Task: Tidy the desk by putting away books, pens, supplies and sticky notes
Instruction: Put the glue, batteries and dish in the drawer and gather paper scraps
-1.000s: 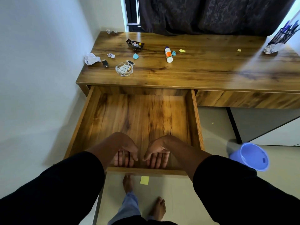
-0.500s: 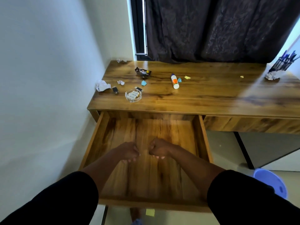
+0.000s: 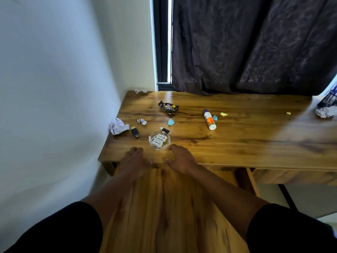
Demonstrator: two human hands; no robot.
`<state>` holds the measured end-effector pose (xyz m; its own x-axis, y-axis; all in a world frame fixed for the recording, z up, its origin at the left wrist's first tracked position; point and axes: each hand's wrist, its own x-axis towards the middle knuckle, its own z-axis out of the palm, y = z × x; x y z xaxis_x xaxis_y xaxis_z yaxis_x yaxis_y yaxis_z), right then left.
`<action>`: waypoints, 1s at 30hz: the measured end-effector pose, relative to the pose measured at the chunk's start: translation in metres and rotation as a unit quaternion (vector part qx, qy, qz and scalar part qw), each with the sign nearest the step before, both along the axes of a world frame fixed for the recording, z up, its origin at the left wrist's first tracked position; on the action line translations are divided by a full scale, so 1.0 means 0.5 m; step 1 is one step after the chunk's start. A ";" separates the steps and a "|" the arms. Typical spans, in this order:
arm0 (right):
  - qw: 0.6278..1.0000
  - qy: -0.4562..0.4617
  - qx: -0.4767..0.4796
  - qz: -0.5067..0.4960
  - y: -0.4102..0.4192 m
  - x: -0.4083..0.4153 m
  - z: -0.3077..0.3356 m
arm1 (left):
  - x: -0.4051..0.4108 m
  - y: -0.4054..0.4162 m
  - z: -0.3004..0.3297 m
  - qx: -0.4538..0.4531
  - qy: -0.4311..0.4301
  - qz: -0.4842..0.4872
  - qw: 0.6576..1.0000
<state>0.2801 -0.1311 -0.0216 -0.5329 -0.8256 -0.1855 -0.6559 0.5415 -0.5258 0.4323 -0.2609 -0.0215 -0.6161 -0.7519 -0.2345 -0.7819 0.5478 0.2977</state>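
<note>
Two hands, left hand (image 3: 134,159) and right hand (image 3: 180,157), fingers loosely spread, empty, flanking glass dish (image 3: 159,140); glue bottle (image 3: 209,119), wrapper (image 3: 169,107) beyond on desk (image 3: 255,136).

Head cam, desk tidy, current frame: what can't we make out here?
- Pen holder: cut off by the right edge; contents unseen.
- Open drawer: motion-blurred, partly covered by both forearms; contents unclear.
- Left hand and right hand: blurred at the desk edge; contact uncertain.
- Labels in the glass dish: too small to read.
- Yellow scrap: too small to identify.
</note>
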 end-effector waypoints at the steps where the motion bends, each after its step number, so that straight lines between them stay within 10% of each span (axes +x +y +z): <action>1: 1.000 0.006 -0.001 -0.008 -0.020 -0.010 -0.008 | -0.010 -0.020 -0.007 -0.015 -0.013 -0.007 1.000; 30: 0.986 0.105 -0.082 -0.100 -0.100 -0.010 -0.086 | -0.100 -0.142 -0.041 -0.107 -0.116 -0.125 0.979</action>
<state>0.2750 -0.1812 -0.0645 -0.7007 -0.7097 0.0737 -0.6485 0.5904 -0.4805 0.3823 -0.3320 -0.0417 -0.7369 -0.6310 -0.2423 -0.6476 0.7619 -0.0146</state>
